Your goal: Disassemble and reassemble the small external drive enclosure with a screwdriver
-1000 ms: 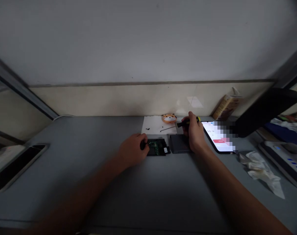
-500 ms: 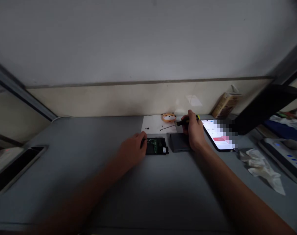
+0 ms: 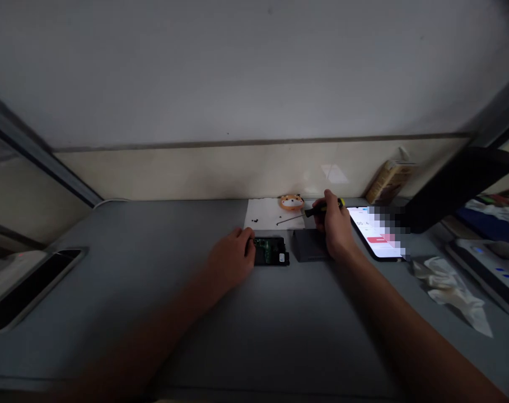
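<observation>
My left hand [image 3: 233, 254] is closed on the left end of a black device with an exposed green circuit board [image 3: 271, 250], which lies flat on the desk. Its fingers hide that end. In my right hand [image 3: 336, 229] is a screwdriver [image 3: 321, 208] with a black and yellow handle. The thin shaft points left, its tip over a white paper sheet [image 3: 262, 210]. Several tiny dark screws [image 3: 255, 220] lie on that paper. A dark grey casing [image 3: 308, 246] sits right of the circuit board, partly under my right hand.
An orange animal-faced case [image 3: 292, 202] stands at the paper's back edge. Right of my right hand are a lit phone [image 3: 378, 235], a drink carton [image 3: 388, 182], crumpled tissue [image 3: 456, 291] and a black panel [image 3: 460, 187]. A white-framed dark object [image 3: 36, 288] lies far left.
The whole view has shifted slightly, so everything appears a little further right. My left hand stays on the circuit board device and my right hand keeps the screwdriver over the paper.
</observation>
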